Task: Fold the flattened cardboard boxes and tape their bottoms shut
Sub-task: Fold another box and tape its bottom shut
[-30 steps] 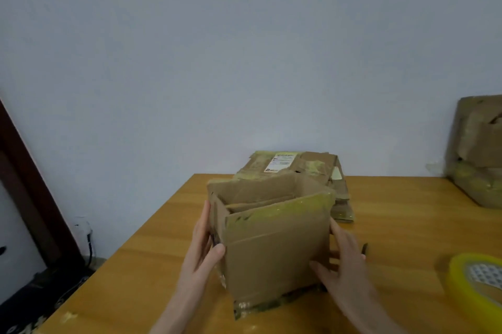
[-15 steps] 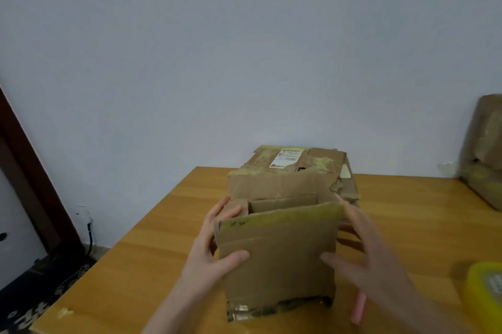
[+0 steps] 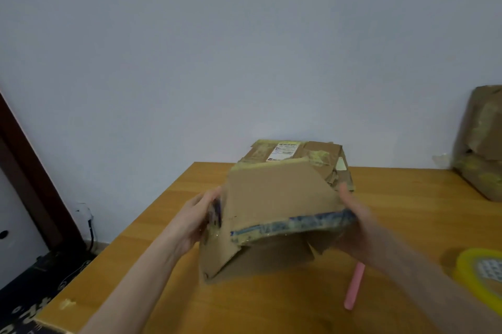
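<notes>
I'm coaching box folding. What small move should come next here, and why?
Probably turn the box so its open end faces up, resting on the table. The left hand and right hand hold it tilted, its near flaps hang loose, and the tape roll lies untouched at the right.

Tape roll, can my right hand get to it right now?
Probably, once freed: the right hand grips the box, and only bare table lies between it and the tape roll.
</notes>
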